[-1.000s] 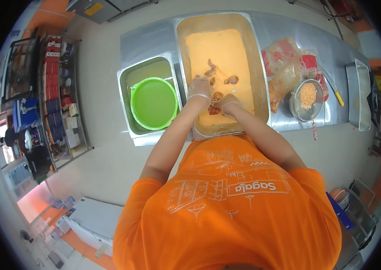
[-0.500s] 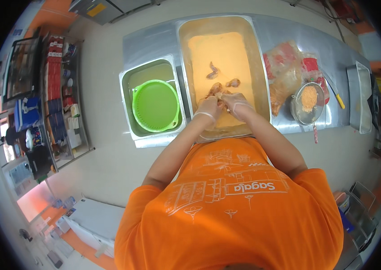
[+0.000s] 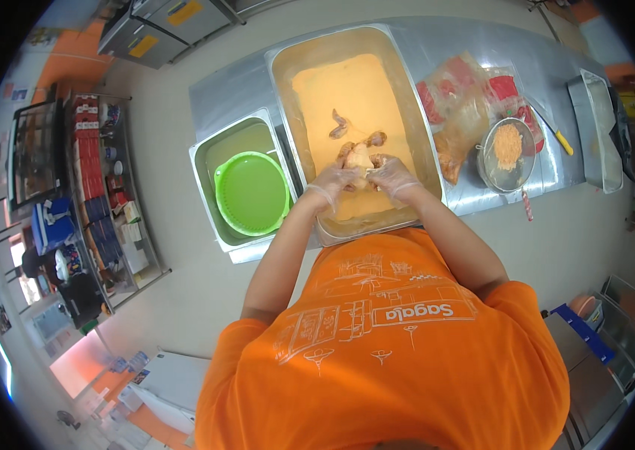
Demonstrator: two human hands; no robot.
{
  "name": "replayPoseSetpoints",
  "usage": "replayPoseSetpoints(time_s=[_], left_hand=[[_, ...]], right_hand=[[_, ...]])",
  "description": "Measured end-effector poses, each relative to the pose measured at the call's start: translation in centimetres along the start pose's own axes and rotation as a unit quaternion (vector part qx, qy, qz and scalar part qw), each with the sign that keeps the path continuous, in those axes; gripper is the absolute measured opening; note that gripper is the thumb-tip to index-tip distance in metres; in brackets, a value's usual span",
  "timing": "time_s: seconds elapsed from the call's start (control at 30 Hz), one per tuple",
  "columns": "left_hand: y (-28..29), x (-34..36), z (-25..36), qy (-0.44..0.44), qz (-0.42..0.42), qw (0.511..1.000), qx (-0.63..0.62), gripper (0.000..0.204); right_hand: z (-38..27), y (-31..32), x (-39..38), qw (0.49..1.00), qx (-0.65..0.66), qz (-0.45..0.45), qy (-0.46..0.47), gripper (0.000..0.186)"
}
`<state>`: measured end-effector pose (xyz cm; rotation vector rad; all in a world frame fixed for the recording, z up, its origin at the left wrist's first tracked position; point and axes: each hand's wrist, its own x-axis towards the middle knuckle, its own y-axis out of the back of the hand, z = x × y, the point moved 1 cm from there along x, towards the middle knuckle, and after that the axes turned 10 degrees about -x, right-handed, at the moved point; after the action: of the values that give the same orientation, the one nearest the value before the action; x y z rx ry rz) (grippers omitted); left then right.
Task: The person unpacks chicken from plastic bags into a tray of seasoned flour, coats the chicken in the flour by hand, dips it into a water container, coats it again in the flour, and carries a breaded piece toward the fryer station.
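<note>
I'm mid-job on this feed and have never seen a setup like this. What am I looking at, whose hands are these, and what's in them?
There is no machine: these are a person's own hands in clear gloves, seen from a wide fisheye camera on their head, looking down, so straight edges bend. Picture left is the person's left.

The left hand and right hand meet at a powder-dusted piece over a large metal tray of orange-yellow powder. How firm each grip is, I cannot tell.

On the metal worktop, a smaller tray with a green basket stands left; a plastic bag and a sieve of orange crumbs lie right.
</note>
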<state>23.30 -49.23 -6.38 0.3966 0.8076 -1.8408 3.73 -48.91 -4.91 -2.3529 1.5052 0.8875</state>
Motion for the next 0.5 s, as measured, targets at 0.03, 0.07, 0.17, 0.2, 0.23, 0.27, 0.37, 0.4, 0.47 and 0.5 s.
replayPoseSetpoints(time_s=[0.03,0.07,0.17,0.2,0.23,0.27,0.37,0.4,0.47,0.5], left_hand=[[-0.1,-0.1,0.1,0.002,0.000,1.000,0.002,0.040],[-0.3,-0.2,0.3,-0.026,-0.009,1.000,0.002,0.041],[-0.7,-0.7,0.8,-0.059,-0.006,0.998,-0.005,0.041],[-0.7,-0.9,0.8,-0.066,0.006,0.998,-0.013,0.040],[-0.6,-0.8,0.5,-0.067,0.007,0.998,-0.013,0.040],[-0.5,-0.6,0.0,-0.072,0.017,0.996,-0.039,0.039],[-0.7,-0.8,-0.6,-0.065,0.027,0.996,-0.049,0.036],[-0.7,-0.9,-0.7,-0.055,0.029,0.998,-0.033,0.034],[0.0,-1.0,-0.4,-0.053,0.018,0.998,0.041,0.032],[0.2,-1.1,-0.4,-0.050,0.007,0.992,0.115,0.031]], right_hand=[[0.1,-0.1,-0.2,1.000,0.003,0.007,0.013,0.027],[0.1,-0.1,-0.2,1.000,0.007,0.015,0.025,0.028],[0.2,0.1,-0.3,0.999,-0.021,0.035,0.021,0.031],[-0.4,0.1,-0.6,0.999,-0.022,0.034,0.022,0.031],[-1.2,0.2,-1.0,0.999,-0.035,0.006,-0.015,0.032],[-1.6,0.2,-1.2,0.997,-0.048,-0.022,-0.052,0.034],[-0.8,0.8,-0.9,0.988,-0.139,-0.057,-0.023,0.035],[-1.0,0.9,-1.1,0.988,-0.140,-0.058,-0.024,0.035],[-1.5,0.9,-1.7,0.979,-0.192,-0.049,-0.050,0.034],[-2.2,0.8,-2.3,0.978,-0.194,-0.052,-0.050,0.034]])
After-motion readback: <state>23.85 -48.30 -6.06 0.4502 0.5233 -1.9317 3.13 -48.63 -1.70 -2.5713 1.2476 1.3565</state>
